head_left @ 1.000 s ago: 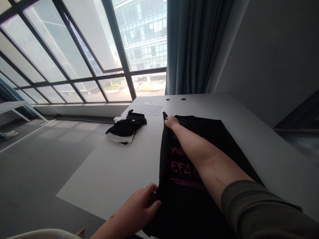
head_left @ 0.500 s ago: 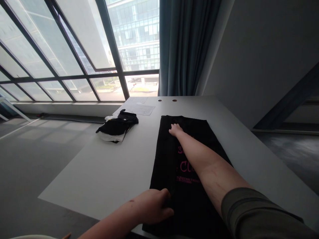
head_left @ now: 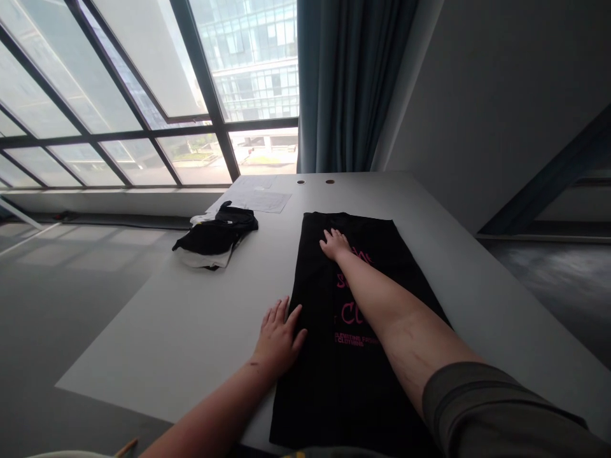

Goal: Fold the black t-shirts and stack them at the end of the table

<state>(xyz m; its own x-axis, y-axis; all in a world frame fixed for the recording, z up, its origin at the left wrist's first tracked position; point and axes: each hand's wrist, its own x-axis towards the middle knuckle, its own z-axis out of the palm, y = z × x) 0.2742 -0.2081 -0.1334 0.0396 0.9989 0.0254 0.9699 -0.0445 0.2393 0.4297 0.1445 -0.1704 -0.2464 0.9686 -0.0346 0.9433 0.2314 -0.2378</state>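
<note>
A black T-shirt (head_left: 310, 381) with pink lettering lies on the white table (head_left: 191, 343), its left side folded inward over part of the print. My right hand (head_left: 334, 243) rests on the far part of the shirt, fingers spread, palm down. At the shirt's left edge is my left hand (head_left: 279, 334), fingers apart, partly over the black cloth and partly over the tabletop. Neither hand grips the fabric. My right forearm covers some of the lettering.
To the left on the table sits a pile of black and white clothes (head_left: 217, 232). Sheets of paper (head_left: 260, 197) lie behind it. Two round cable holes (head_left: 330, 182) are near the table's far edge. A blue curtain (head_left: 346, 89) hangs beside the windows (head_left: 114, 76).
Both hands brought the shirt's left side over to the right and laid it down. My left hand then let go and moved to the folded left edge. My right hand opened flat.
</note>
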